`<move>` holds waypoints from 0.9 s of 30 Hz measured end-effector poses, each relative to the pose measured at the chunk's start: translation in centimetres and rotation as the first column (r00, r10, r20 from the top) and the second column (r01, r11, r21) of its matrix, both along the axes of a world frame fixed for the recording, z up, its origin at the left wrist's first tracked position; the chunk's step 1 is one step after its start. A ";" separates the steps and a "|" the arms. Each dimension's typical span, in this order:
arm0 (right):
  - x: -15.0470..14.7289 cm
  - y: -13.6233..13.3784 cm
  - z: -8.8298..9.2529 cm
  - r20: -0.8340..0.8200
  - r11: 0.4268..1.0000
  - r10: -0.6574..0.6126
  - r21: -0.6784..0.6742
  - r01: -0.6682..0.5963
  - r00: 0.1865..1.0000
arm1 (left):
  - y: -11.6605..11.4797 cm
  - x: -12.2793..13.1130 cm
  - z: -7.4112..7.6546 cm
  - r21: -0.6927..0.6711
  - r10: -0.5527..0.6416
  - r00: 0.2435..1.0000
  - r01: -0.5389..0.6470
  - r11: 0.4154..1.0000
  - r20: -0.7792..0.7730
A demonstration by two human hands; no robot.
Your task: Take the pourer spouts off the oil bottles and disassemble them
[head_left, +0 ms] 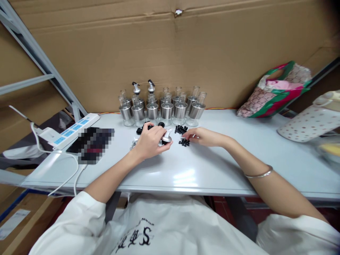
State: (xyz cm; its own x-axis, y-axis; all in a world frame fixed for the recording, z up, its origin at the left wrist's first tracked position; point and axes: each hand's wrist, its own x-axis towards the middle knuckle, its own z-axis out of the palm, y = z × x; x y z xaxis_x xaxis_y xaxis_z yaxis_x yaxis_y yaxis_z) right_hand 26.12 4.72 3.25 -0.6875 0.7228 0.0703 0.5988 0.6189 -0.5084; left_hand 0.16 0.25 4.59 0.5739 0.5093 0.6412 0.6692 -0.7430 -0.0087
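My left hand (152, 141) is closed round a silver pourer spout (167, 136) with a black base, held just above the table. My right hand (203, 136) has its fingertips pinched together at a pile of small black caps (183, 142); whatever is between them is hidden. Just behind that pile lie several short black pieces (181, 129). Black round stoppers (161, 124) lie behind my left hand, which partly covers them. Beside its wrist, some silver pourer parts (134, 143) show in part.
Several glass bottles with steel sleeves (167, 110) stand in rows at the back; two carry pourers (151, 86). A power strip (75, 131) and a pixelated dark object (92, 145) lie left. At right are a patterned bag (273, 94) and a dotted white container (305, 122).
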 end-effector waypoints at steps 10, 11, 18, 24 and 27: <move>-0.5 -0.4 0.4 0.064 0.988 -0.045 -0.141 0.054 0.997 | 0.1 0.0 -0.1 0.052 -0.025 1.000 0.025 0.998 0.008; -0.6 -0.3 0.3 0.068 0.990 -0.047 -0.130 0.056 0.997 | 0.1 0.0 -0.1 0.058 -0.027 1.000 0.026 0.998 0.011; -0.6 -0.5 0.1 0.085 0.995 -0.043 -0.086 0.050 0.995 | 0.1 0.0 0.1 0.095 -0.038 0.999 0.037 0.995 0.009; -1.3 -1.2 0.2 0.031 0.998 0.040 0.047 -0.042 0.999 | 0.2 -0.1 0.0 0.110 -0.046 0.999 0.045 0.993 0.005; -1.5 -1.3 -0.1 0.029 0.995 0.094 0.038 -0.095 0.995 | 0.2 -0.1 -0.1 0.113 -0.051 0.999 0.050 0.992 0.005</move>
